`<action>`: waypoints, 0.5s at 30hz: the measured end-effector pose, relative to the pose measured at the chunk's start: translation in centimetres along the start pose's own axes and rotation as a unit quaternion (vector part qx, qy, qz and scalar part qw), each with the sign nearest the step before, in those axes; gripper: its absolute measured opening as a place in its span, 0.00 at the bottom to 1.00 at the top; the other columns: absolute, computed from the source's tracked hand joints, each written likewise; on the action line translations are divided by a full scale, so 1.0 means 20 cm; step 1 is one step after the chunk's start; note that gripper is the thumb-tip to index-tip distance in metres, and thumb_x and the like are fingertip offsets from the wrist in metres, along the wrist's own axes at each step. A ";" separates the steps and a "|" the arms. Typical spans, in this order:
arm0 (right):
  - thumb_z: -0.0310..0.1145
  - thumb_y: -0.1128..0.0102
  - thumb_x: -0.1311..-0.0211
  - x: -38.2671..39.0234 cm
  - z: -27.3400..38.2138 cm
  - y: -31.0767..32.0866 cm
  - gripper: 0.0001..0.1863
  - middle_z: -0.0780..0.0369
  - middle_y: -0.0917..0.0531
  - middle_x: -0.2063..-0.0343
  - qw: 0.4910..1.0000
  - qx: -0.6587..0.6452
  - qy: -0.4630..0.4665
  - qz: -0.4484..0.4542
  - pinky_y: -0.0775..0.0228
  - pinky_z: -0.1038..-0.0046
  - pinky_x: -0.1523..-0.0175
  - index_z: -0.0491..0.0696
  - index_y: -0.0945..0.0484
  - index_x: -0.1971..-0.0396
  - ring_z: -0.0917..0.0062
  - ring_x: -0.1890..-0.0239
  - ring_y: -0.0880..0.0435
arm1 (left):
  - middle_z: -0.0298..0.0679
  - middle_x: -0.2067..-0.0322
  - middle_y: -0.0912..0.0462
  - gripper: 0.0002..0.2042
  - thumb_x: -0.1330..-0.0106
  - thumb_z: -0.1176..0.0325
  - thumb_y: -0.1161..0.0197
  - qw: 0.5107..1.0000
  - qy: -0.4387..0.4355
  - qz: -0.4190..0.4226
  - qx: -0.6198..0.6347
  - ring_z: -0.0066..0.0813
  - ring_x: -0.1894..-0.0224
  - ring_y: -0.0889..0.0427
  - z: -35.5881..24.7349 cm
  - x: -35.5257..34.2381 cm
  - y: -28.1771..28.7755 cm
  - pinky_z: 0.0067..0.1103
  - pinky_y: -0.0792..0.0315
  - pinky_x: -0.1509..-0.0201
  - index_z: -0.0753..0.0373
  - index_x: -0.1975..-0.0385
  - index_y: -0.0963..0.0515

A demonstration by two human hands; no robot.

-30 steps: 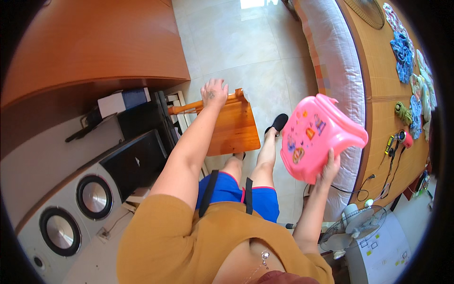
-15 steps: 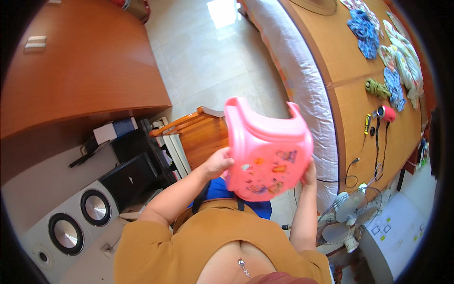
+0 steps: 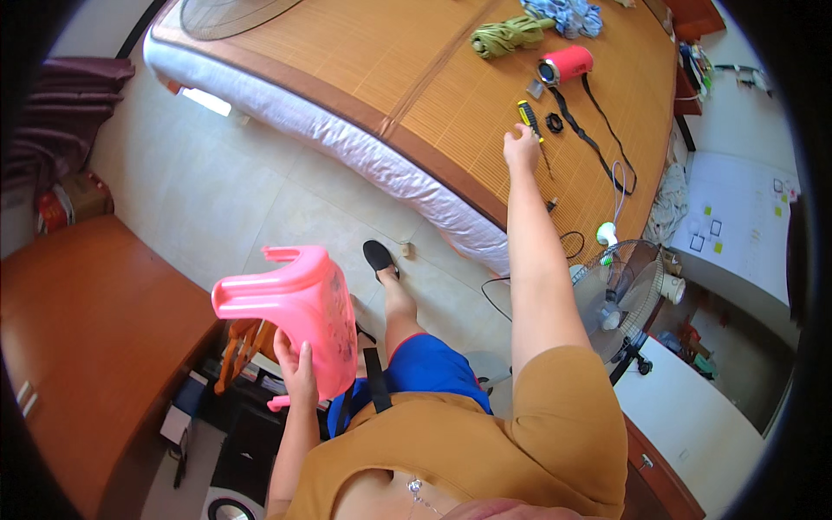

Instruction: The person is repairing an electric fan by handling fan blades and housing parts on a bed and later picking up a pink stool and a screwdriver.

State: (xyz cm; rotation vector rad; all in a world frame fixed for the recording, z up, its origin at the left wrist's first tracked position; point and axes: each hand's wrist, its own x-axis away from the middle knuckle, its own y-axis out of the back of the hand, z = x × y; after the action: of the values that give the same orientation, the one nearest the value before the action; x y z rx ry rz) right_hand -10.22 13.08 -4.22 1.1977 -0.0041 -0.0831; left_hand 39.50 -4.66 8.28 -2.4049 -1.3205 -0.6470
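Note:
My left hand (image 3: 297,374) grips a pink plastic stool (image 3: 322,303) by its edge. The stool is tipped on its side in the air, its printed seat facing right. My right arm stretches out over the bed, and my right hand (image 3: 521,149) is beside the yellow-and-black handle of a screwdriver (image 3: 527,114). Its fingers are slightly apart and curved; whether they touch the handle is hard to see. The screwdriver lies on the woven mat (image 3: 451,113), its thin shaft pointing toward me. A small black ring-shaped part (image 3: 554,122) is just right of it.
A red cylindrical speaker (image 3: 568,64) with a black strap, a green bundle (image 3: 511,37) and blue cloth (image 3: 568,16) lie on the bed. A standing fan (image 3: 620,299) is at the right, a brown cabinet (image 3: 104,347) at the left. A cable (image 3: 494,299) hangs off the bed's edge.
I have turned toward the bed. My right hand has let go of the stool and reached to the screwdriver. My left hand has carried the stool leftward and tipped it sideways.

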 end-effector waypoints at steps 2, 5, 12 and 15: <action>0.38 0.48 0.49 -0.15 -0.03 0.04 0.20 0.59 0.28 0.54 0.997 0.050 -0.062 0.011 0.34 0.65 0.50 0.50 0.30 0.54 0.65 0.51 0.30 | 0.42 0.47 0.38 0.31 0.40 0.79 0.53 0.999 -0.030 0.002 -0.041 0.28 0.46 0.38 -0.05 0.00 -0.07 0.24 0.46 0.42 0.62 0.38 0.60; 0.38 0.49 0.47 -0.24 -0.04 0.04 0.22 0.60 0.29 0.52 0.990 0.112 -0.077 0.032 0.35 0.64 0.48 0.51 0.33 0.51 0.67 0.49 0.31 | 0.40 0.53 0.34 0.33 0.40 0.79 0.53 0.999 0.013 0.013 -0.047 0.25 0.51 0.35 -0.09 0.01 -0.10 0.23 0.44 0.45 0.59 0.37 0.63; 0.32 0.48 0.48 -0.01 0.06 -0.04 0.13 0.56 0.28 0.67 0.974 0.054 0.216 -0.034 0.33 0.66 0.61 0.46 0.30 0.61 0.65 0.63 0.28 | 0.34 0.64 0.34 0.17 0.38 0.74 0.51 0.978 0.001 0.121 -0.172 0.20 0.61 0.35 -0.04 -0.07 -0.08 0.16 0.43 0.53 0.64 0.48 0.39; 0.28 0.52 0.48 0.52 0.33 0.07 0.10 0.63 0.28 0.72 0.922 -0.122 0.367 -0.004 0.34 0.65 0.66 0.51 0.27 0.64 0.68 0.68 0.28 | 0.31 0.70 0.38 0.10 0.38 0.72 0.50 0.971 0.031 0.102 -0.215 0.17 0.66 0.38 -0.07 -0.10 -0.16 0.14 0.43 0.60 0.68 0.60 0.25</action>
State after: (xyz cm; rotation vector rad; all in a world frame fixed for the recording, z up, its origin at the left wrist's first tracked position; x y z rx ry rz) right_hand -0.01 6.68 -0.86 0.9197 0.6529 0.3547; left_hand 35.48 -5.16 8.60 -2.7812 -0.9642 -1.0244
